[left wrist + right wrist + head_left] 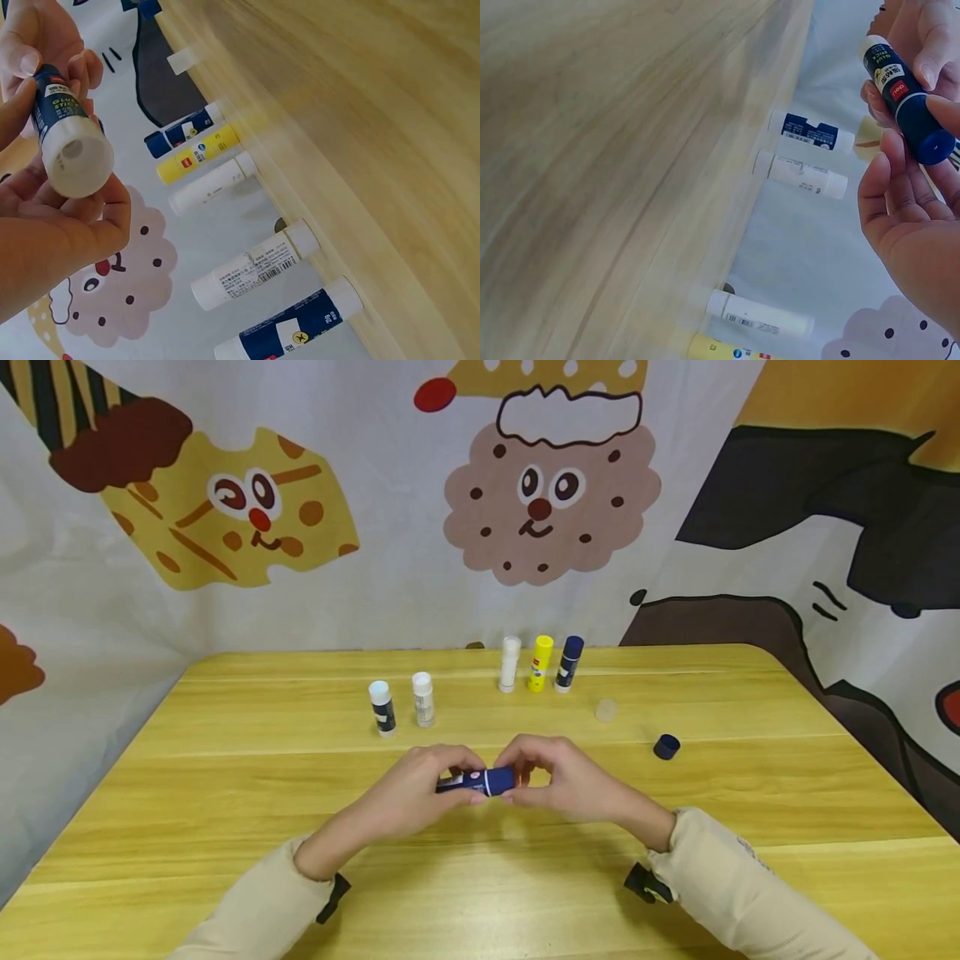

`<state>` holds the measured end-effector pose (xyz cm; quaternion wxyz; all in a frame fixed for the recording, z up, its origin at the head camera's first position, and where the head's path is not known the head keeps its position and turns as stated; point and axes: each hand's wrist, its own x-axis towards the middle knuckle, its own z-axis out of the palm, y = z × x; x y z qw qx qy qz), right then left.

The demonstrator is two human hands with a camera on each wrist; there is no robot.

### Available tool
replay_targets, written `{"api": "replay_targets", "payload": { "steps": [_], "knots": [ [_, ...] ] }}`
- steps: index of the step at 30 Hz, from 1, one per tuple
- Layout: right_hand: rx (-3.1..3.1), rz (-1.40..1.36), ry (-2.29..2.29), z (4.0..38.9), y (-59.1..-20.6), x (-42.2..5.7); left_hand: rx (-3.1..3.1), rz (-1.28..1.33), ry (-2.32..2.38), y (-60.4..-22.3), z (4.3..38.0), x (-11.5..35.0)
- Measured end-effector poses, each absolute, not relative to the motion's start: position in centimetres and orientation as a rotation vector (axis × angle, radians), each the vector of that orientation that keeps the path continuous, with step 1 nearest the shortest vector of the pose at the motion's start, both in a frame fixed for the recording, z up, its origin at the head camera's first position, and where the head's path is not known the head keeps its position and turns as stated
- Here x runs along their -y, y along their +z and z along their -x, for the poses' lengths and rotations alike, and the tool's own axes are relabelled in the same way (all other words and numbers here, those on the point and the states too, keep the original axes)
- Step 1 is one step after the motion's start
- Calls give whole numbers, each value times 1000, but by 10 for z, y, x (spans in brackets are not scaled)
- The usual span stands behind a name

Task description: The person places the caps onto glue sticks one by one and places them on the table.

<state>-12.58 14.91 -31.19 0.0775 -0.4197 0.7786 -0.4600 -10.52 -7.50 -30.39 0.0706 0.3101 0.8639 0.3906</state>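
Both hands hold one dark blue glue stick sideways above the table, its blue cap on. My left hand grips the body near its white base, which faces the camera in the left wrist view. The thumb and fingers of my right hand pinch the capped end. In the right wrist view the glue stick shows a red logo, a white label patch and a round blue cap top. Part of the body is covered by fingers.
Upright at back centre stand a white, a yellow and a dark blue glue stick. Left of them are a white-capped blue one and a white one. A translucent cap and a loose blue cap lie right.
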Motion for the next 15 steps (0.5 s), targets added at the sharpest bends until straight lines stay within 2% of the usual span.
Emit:
{"api": "replay_targets", "payload": {
  "steps": [15],
  "knots": [
    [-2336,1137,-1428,129,-308,-159,-2635,-884,1214,-311,111,86]
  ]
}}
